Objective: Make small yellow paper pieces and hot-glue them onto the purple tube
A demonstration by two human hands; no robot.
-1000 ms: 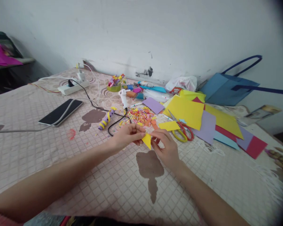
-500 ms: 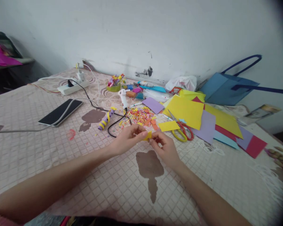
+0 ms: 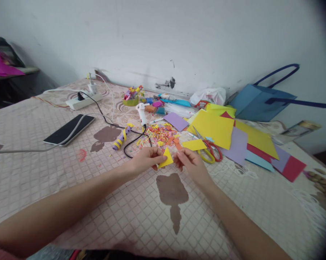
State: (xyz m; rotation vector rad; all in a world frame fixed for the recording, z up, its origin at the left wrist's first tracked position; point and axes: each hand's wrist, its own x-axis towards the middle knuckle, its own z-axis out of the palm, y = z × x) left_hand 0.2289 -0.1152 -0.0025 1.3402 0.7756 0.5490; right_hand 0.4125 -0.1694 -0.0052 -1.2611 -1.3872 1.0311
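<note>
A small yellow triangle of craft paper (image 3: 167, 159) is pinched at its left edge by the thumb and fingers of my left hand (image 3: 148, 159). Just to the right of it, my right hand (image 3: 190, 162) hovers with loosely curled fingers, apart from the triangle; nothing shows in them. Behind both hands lies a heap of tiny colourful paper scraps (image 3: 163, 134). A yellow rectangle (image 3: 194, 145) rests beside scissors with red and yellow handles (image 3: 210, 151). On the left is a purple tube wound with a yellow strip (image 3: 122, 138).
A white glue gun (image 3: 142, 113) stands behind the scraps, its black cord running to a power strip (image 3: 84, 101). A dark flat device (image 3: 69, 130) lies left. Coloured sheets (image 3: 211, 126) and a blue bag (image 3: 263, 101) fill the right. White string (image 3: 239, 169) lies near the scissors.
The yellow piece, earlier between both hands and mostly covered by fingers, now shows as a triangle in my left hand. My right fingers have come away from it.
</note>
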